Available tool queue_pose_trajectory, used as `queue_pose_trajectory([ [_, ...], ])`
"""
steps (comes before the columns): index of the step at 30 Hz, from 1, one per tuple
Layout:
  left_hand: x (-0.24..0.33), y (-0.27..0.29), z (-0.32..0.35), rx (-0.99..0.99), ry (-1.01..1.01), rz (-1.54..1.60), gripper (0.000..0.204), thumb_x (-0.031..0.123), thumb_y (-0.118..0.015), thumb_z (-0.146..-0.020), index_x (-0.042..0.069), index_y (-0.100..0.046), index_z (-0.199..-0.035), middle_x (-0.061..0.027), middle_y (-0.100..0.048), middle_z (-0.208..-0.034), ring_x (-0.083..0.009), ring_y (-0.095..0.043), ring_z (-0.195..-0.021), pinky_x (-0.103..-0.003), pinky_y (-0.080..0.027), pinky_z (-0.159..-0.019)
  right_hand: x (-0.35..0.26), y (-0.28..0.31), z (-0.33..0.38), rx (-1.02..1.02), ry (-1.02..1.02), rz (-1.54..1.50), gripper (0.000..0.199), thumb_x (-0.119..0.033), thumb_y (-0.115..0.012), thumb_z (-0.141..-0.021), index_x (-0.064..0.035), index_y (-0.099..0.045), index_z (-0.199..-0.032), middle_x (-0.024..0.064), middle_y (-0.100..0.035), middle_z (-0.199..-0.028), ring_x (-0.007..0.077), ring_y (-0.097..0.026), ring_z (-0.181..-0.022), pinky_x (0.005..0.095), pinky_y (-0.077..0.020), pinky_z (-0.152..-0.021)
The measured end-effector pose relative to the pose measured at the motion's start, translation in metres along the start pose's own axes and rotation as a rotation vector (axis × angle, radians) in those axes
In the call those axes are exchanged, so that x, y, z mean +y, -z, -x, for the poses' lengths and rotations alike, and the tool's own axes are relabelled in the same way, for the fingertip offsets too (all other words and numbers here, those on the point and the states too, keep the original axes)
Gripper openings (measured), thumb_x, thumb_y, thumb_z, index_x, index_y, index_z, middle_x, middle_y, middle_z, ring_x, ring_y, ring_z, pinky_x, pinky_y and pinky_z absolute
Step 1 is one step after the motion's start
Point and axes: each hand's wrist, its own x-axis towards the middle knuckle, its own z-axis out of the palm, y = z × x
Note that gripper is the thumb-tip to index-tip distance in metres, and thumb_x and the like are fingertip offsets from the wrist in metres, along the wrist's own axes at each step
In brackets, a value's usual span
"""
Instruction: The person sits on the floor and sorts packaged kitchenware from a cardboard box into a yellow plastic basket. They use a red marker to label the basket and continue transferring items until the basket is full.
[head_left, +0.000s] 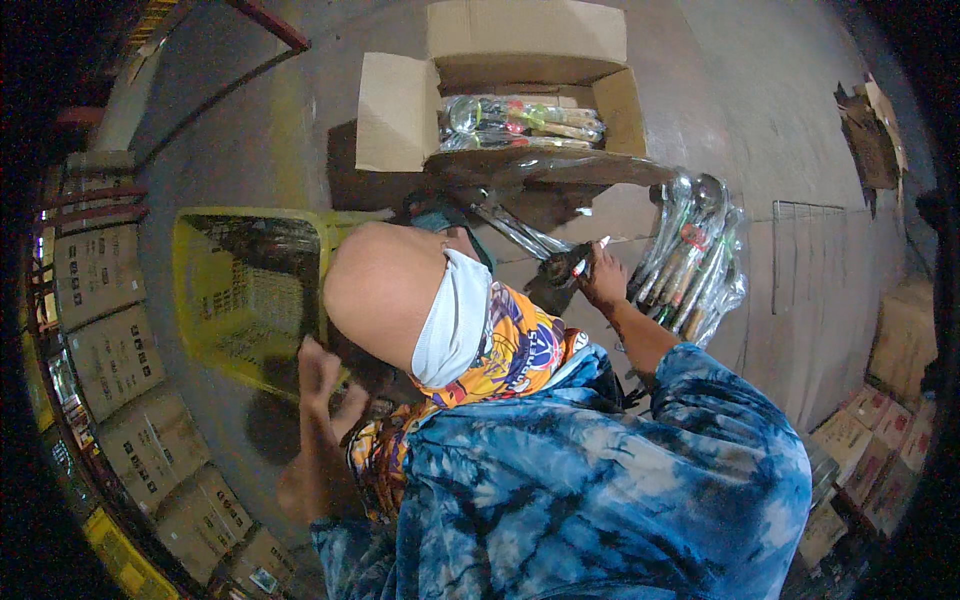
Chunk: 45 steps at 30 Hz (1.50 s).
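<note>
My right hand (pixel 604 281) is closed round a slim white-and-red thing (pixel 581 268) that looks like a marker. Its far end pokes out above my fingers. Below it lies a dark, shaggy shape I cannot make out. Close by on the right, a bundle of kitchen utensils (pixel 690 255) with ladle heads lies in clear plastic on the floor. Long metal handles in plastic (pixel 520 230) stretch left of that hand. My left hand (pixel 320 372), smeared by motion, is beside my bent knee, near the yellow plastic crate (pixel 322 290); nothing shows clearly in it.
An open cardboard box (pixel 620 110) ahead holds more plastic-wrapped utensils (pixel 520 122). Stacked cartons (pixel 110 265) line the left side behind red rails. More boxes (pixel 870 430) stand at the right, with torn cardboard (pixel 872 145) farther up. A thin wire frame (pixel 775 255) lies on the floor.
</note>
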Motion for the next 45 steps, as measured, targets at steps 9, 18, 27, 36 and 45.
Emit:
queue_pose_trajectory([
  [9,0.003,-0.002,-0.007,-0.021,0.063,-0.035,0.025,0.005,-0.059,-0.078,-0.01,-0.056,-0.098,-0.0331,-0.063,-0.095,-0.0545,-0.058,-0.097,-0.051,-0.047,-0.085,-0.032,-0.005,-0.006,-0.009,-0.052,0.138,0.079,-0.035,-0.077,-0.08,-0.0191,-0.035,-0.145,0.0154,-0.048,-0.141,0.0404,-0.053,-0.124,0.0595,-0.0394,-0.099],
  [18,0.01,0.002,-0.009,-0.064,0.184,-0.005,0.03,0.006,-0.062,-0.077,-0.01,-0.058,-0.102,-0.0322,-0.064,-0.102,-0.053,-0.058,-0.104,-0.051,-0.047,-0.088,-0.01,-0.025,-0.063,-0.074,-0.248,-0.325,0.053,-0.031,-0.076,-0.082,-0.01,-0.048,-0.123,0.0269,-0.064,-0.112,0.0487,-0.063,-0.103,0.0547,-0.0518,-0.083],
  [27,0.025,0.009,-0.004,-0.065,0.074,-0.121,0.034,0.006,-0.061,-0.081,-0.006,-0.06,-0.113,-0.0284,-0.062,-0.113,-0.0486,-0.058,-0.109,-0.049,-0.047,-0.091,-0.007,-0.013,-0.07,-0.03,-0.093,-0.117,0.037,-0.021,-0.069,-0.085,-0.009,-0.05,-0.114,0.0264,-0.067,-0.104,0.0476,-0.065,-0.1,0.0566,-0.0517,-0.081],
  [36,0.019,0.008,-0.004,-0.081,0.076,-0.223,0.035,0.009,-0.061,-0.081,-0.003,-0.06,-0.115,-0.0273,-0.062,-0.113,-0.0479,-0.059,-0.108,-0.05,-0.047,-0.091,-0.001,-0.001,-0.081,-0.011,-0.171,-0.161,0.029,-0.015,-0.062,-0.089,-0.0082,-0.049,-0.114,0.0298,-0.067,-0.103,0.0513,-0.064,-0.098,0.0581,-0.0499,-0.08],
  [45,0.005,0.001,-0.007,-0.124,0.1,-0.138,0.039,0.013,-0.065,-0.085,-0.004,-0.06,-0.119,-0.0285,-0.061,-0.118,-0.048,-0.057,-0.11,-0.048,-0.048,-0.095,0.017,-0.022,-0.102,0.027,-0.274,-0.347,0.033,-0.025,-0.053,-0.098,-0.0068,-0.05,-0.125,0.0247,-0.069,-0.1,0.0403,-0.067,-0.092,0.0534,-0.0503,-0.08],
])
